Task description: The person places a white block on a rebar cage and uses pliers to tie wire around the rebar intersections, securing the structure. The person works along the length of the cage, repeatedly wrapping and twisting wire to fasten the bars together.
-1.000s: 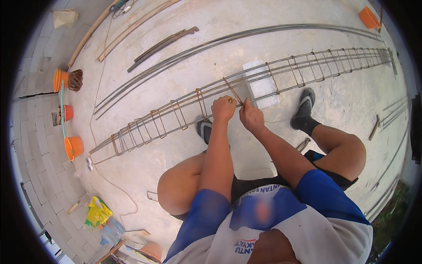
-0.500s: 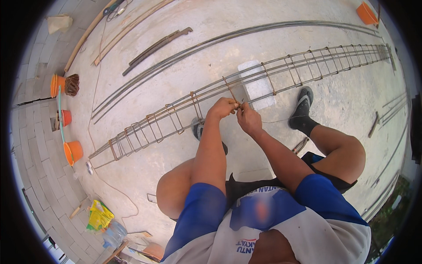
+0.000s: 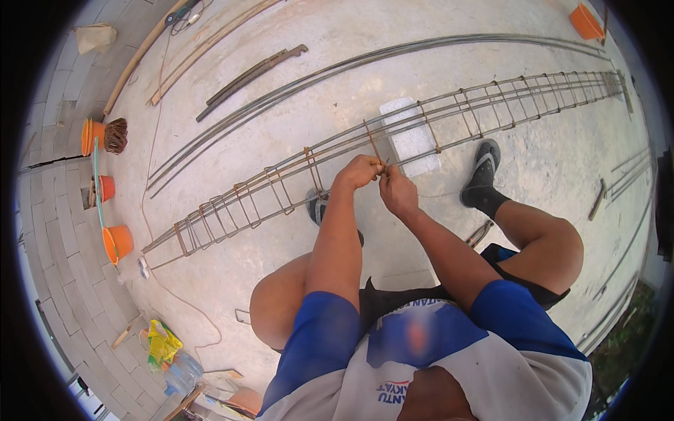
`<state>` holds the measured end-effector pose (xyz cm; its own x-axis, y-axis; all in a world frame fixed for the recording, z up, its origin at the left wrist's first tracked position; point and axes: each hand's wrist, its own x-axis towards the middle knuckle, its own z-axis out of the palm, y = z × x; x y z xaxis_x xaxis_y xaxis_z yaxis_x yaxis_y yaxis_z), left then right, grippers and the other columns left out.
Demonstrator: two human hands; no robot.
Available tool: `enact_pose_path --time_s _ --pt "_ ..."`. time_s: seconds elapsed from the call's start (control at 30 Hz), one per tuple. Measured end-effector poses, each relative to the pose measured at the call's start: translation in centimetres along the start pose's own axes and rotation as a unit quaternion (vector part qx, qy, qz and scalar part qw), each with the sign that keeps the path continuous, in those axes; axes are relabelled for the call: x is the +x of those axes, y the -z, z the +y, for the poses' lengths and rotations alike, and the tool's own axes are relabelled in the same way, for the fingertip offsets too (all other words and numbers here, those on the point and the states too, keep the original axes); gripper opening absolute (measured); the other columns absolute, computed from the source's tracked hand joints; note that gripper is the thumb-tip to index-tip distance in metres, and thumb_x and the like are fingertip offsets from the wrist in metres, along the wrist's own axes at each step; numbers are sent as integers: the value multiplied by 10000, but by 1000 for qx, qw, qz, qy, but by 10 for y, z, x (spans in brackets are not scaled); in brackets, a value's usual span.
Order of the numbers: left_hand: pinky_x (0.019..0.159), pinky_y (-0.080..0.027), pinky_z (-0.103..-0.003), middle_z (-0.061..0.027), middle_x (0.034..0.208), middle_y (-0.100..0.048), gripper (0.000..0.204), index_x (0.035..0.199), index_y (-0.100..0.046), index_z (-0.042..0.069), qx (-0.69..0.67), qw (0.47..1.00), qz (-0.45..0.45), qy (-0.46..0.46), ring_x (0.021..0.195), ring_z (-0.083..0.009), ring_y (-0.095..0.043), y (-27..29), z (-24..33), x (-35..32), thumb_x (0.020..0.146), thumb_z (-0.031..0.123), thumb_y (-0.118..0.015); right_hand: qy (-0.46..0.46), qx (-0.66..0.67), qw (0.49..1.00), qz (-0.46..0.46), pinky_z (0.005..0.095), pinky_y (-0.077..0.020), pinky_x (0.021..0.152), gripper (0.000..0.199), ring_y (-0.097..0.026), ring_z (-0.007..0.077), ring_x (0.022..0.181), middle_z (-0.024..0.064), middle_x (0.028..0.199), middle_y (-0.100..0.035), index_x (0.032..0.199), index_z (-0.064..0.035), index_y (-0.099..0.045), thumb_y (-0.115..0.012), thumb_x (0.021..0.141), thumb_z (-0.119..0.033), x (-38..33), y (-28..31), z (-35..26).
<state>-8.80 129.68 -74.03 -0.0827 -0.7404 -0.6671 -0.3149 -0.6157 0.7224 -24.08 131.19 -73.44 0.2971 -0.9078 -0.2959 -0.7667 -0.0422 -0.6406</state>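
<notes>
Fingers (image 3: 373,166) of the left hand (image 3: 358,172) curl inward, tips pinched together at the lower end of a rust-brown stirrup (image 3: 371,136); those of the right hand (image 3: 398,191) bend in just beside them, leaving little gap. Whether a tie wire lies between the fingertips is too small to tell.

The stirrup belongs to a long rebar cage (image 3: 481,105), slanting from the lower left to the upper right in front of the person and crossing over a whitish block (image 3: 415,144). Blue lettering is printed on the white-and-blue shirt (image 3: 516,349).

Farther left stand an orange bucket (image 3: 118,242), a small red bucket (image 3: 107,187) and an orange pail (image 3: 91,137) with a dark brown bundle (image 3: 116,135) at its side; their contents cannot be made out. Near the lower left, a clear bluish plastic jug (image 3: 184,373) lies by a yellow-and-green packet (image 3: 163,344). One more orange tub (image 3: 585,22) sits at the upper right.

The cage has slim grey lengthwise bars ringed by roughly rectangular hoops, browner around the middle and left; several on the left lean and sit unevenly, while those on the right look more regular. Beyond it, loose steel rods (image 3: 316,74) lie on the pale concrete floor (image 3: 217,281).
</notes>
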Motion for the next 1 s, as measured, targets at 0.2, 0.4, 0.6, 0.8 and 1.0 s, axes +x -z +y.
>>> enact_pose_path --time_s 0.2,0.4,0.6,0.8,1.0 --pt "695 -502 -326 -97 889 -694 269 1007 -694 11 11 999 21 21 770 -177 -643 3 -12 -5 840 202 -605 47 -7 999 -9 485 -501 656 286 -643 395 747 204 821 -663 1110 -70 -492 -573 894 -238 -6 5 6" --pt "699 -509 -340 -133 841 -701 246 959 -701 -31 -21 997 66 -29 730 -193 -639 -4 -6 -11 818 150 -614 105 -70 992 -18 476 -506 641 316 -646 387 749 189 853 -670 1194 -100 -488 -560 913 -227 12 -5 25" --pt "757 -503 -362 -152 887 -705 239 947 -714 -1 6 996 89 -26 797 -254 -652 -12 -14 -3 826 184 -625 88 -45 995 -6 505 -500 627 277 -640 406 726 203 853 -667 1181 -97 -495 -521 935 -222 11 -6 26" --pt "744 -491 -356 -145 881 -696 278 977 -692 -38 10 992 121 -36 763 -211 -635 -20 -9 -5 842 194 -619 55 -33 998 -8 521 -494 639 279 -637 420 725 230 830 -660 1185 -68 -487 -482 953 -222 8 -5 20" --pt "761 -495 -370 -153 892 -694 270 1021 -679 -31 18 991 125 -35 766 -223 -637 -23 -3 -4 861 168 -591 65 -51 996 -45 526 -496 629 327 -636 431 715 250 831 -658 1226 -41 -465 -449 965 -238 13 0 23"
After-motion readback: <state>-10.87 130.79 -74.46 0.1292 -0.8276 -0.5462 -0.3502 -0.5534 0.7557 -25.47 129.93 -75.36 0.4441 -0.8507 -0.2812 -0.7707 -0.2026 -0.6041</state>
